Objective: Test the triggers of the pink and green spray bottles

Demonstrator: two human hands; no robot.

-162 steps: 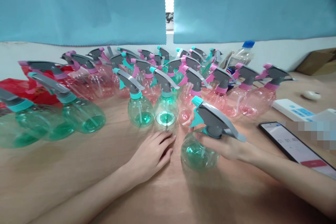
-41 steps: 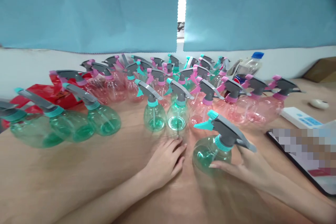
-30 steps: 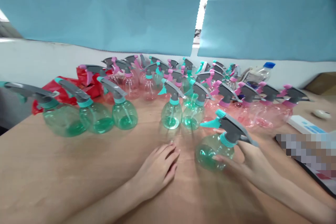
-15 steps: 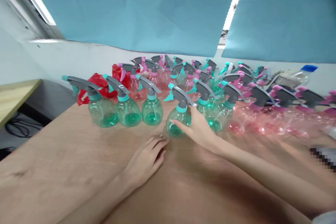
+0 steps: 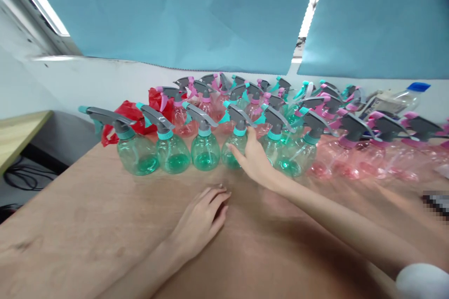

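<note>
My right hand (image 5: 257, 159) is wrapped round the body of a green spray bottle (image 5: 234, 152), thumb on its near side and the other fingers hidden behind it. This bottle stands upright in the front row, with a grey and turquoise trigger head. To its left in the row are a green spray bottle (image 5: 206, 152) and another green bottle (image 5: 174, 154), with a third green bottle (image 5: 137, 154) at the end. On the wooden table before them rests my left hand (image 5: 201, 217), holding nothing, its fingers loosely bent and slightly apart.
Pink spray bottles (image 5: 347, 156) continue the row on the right, and several more bottles crowd behind. Red plastic (image 5: 128, 117) lies at the back left. A blue-capped clear bottle (image 5: 409, 98) is at the back right, near a blurred-out object (image 5: 437, 203) at the right edge.
My right hand has pushed the green spray bottle back, away from me, into the front row. My left hand stays on the table; the view has shifted slightly.
</note>
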